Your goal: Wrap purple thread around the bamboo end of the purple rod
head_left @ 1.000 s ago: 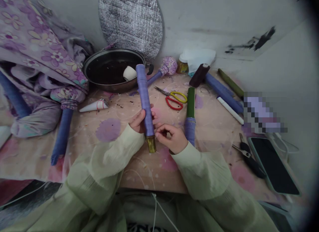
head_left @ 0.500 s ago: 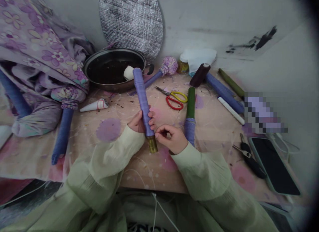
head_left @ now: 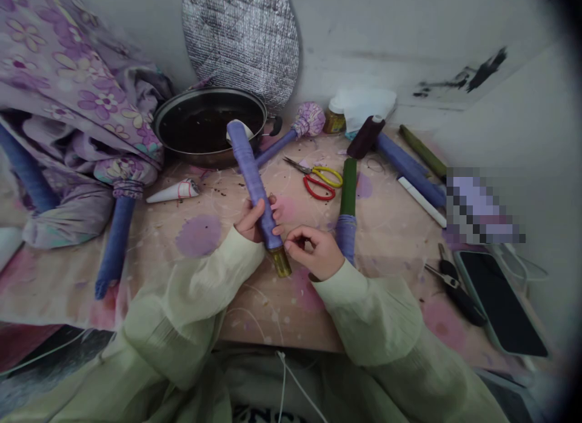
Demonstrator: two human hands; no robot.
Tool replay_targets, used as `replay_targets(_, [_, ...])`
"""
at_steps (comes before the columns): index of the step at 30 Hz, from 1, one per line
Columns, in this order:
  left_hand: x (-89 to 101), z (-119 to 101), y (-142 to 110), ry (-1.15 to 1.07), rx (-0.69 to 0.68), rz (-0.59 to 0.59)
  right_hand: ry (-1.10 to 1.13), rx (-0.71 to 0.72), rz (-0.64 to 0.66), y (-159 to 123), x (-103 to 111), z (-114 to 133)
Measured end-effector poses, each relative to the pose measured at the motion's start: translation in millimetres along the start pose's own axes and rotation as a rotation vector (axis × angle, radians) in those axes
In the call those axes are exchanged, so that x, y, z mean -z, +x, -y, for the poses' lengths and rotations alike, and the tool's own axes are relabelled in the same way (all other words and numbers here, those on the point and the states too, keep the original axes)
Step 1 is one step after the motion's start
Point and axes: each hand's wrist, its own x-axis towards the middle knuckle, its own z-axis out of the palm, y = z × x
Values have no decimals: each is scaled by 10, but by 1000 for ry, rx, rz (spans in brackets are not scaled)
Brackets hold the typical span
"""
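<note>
The purple-wrapped rod (head_left: 251, 178) slants across the middle of the frame, its top end in front of the rim of a black pan (head_left: 200, 153) and its bare golden tip (head_left: 280, 262) pointing down toward the person. The left hand (head_left: 251, 222) closes around its lower part, with the fingers curled behind and the fingertips (head_left: 274, 216) showing on the far side. The right hand (head_left: 317, 251) sits just beside the golden tip, its fingers curled, with thumb and forefinger drawn together; it is unclear whether they touch the rod. Right of that hand, a green bamboo tube (head_left: 348, 186) with a purple-wrapped end lies on the table (head_left: 204, 289). Red-and-yellow-handled scissors (head_left: 316, 180) lie above, toward the upper centre.
</note>
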Motion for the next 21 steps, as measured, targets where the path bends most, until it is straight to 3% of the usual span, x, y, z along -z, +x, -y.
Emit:
replay_targets(8, [26, 3, 21, 75, 3, -97, -23, 14, 3, 5, 12, 0])
replay_targets(14, [54, 25, 52, 59, -27, -85, -57, 28, -19, 14, 29, -5])
replay_targets(21, [-20, -25, 19, 28, 56, -57, -63, 49, -14, 18, 40, 19])
